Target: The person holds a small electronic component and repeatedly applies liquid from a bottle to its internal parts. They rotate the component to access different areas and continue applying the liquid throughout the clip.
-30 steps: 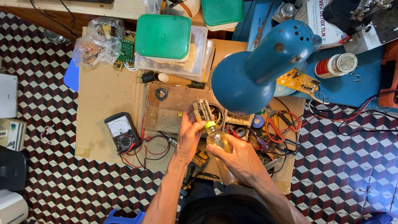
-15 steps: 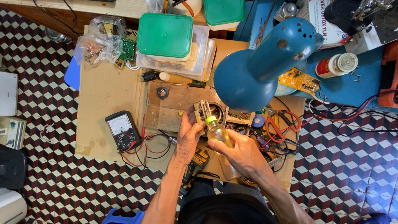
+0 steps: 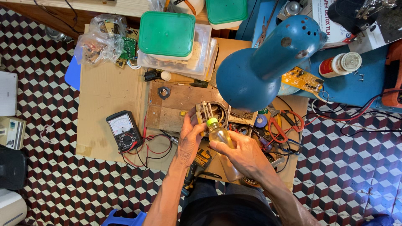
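Both hands [image 3: 217, 144] still grip small bottle [image 3: 220, 134]; bottle raised slightly, left fingers at cap.

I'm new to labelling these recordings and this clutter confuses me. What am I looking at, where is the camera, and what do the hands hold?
No machine here: a person works with two bare hands, and the one camera sits on their head, looking straight down, so their arms enter from the bottom edge. The right hand grips a small clear bottle with a yellow-green cap. The left hand reaches to the bottle's cap, its fingers beside a small metal-framed part on the wooden board. The work surface is a sheet of cardboard over a patterned tile floor. On it lie a black multimeter with red and black leads, stacked plastic boxes with green lids, and red-handled pliers. The big blue shape is a desk lamp seen from above.
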